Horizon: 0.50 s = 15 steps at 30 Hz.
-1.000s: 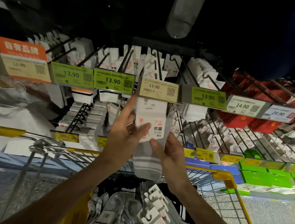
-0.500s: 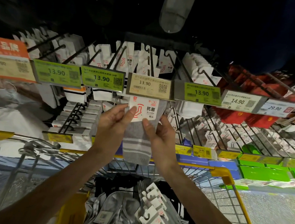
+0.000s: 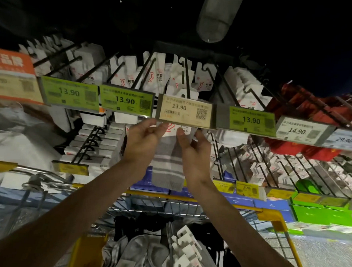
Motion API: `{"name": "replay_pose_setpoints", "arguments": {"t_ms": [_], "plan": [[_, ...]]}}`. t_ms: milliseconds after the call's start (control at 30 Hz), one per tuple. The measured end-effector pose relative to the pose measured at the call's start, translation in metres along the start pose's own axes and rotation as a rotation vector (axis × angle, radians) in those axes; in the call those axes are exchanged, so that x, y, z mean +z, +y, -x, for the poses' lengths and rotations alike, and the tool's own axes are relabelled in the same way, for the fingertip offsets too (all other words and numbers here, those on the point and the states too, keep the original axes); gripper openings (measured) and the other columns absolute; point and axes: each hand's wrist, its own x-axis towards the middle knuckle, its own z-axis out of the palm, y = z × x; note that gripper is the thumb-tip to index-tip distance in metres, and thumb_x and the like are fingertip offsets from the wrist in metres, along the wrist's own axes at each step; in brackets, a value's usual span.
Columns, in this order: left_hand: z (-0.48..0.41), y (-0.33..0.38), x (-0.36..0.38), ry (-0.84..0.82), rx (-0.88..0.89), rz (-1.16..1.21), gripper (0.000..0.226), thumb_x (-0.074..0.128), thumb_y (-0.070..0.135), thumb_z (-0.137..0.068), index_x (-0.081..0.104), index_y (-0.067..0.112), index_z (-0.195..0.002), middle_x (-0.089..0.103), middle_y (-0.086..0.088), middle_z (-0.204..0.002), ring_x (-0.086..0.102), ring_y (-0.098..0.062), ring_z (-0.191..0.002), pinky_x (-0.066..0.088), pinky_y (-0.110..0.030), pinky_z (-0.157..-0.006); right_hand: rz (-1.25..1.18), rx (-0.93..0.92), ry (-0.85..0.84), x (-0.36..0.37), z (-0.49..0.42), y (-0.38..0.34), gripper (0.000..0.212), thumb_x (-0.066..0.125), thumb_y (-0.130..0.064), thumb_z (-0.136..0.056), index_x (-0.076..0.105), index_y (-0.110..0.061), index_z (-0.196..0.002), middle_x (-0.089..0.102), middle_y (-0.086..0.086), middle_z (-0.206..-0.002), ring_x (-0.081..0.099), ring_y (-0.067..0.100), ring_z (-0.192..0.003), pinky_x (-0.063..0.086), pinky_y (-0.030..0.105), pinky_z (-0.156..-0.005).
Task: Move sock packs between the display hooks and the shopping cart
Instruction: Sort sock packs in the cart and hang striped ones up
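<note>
Directly below the beige price tag [image 3: 184, 111], the left hand [image 3: 142, 140] pinches the grey striped sock pack [image 3: 168, 161] by the left edge of its card. The right hand [image 3: 194, 152] grips the right edge. The card top rises behind that tag to the hook [image 3: 187, 81]; whether its hole has caught the rod cannot be told. To hang it well, both hands should keep the card flat and square, slide it back along the rod, and release only once it bears weight. Far below the tag waits the shopping cart [image 3: 268, 215]. The tag reads 13.90, as do the green tags [image 3: 124, 99] flanking it. Further right are 14.90 and 29.90, and cards behind it read 抗菌.
</note>
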Motion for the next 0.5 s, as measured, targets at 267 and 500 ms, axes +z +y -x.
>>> {"name": "replay_pose_setpoints", "arguments": {"t_ms": [267,500], "plan": [[-0.021,-0.009,0.010,0.095,-0.036,-0.063,0.038,0.061,0.000,-0.092,0.071,0.030,-0.072,0.071,0.008,-0.083,0.068,-0.020,-0.091,0.055,-0.051,-0.092,0.119,-0.027,0.073,0.007,-0.030,0.001,0.030,0.056,-0.012,-0.096,0.064,-0.040,-0.089,0.065,-0.025,-0.092,0.060,-0.007,-0.087,0.050,0.027,-0.085],[-0.019,-0.032,-0.004,0.133,0.053,-0.181,0.002,0.066,0.009,-0.090,0.065,0.008,-0.092,0.067,0.000,-0.088,0.062,-0.012,-0.085,0.051,-0.043,-0.087,0.421,-0.373,0.153,-0.005,-0.007,0.025,0.052,0.048,-0.016,-0.093,0.036,-0.013,-0.144,0.022,-0.007,-0.144,0.022,-0.006,-0.132,0.020,0.010,-0.109]]}}
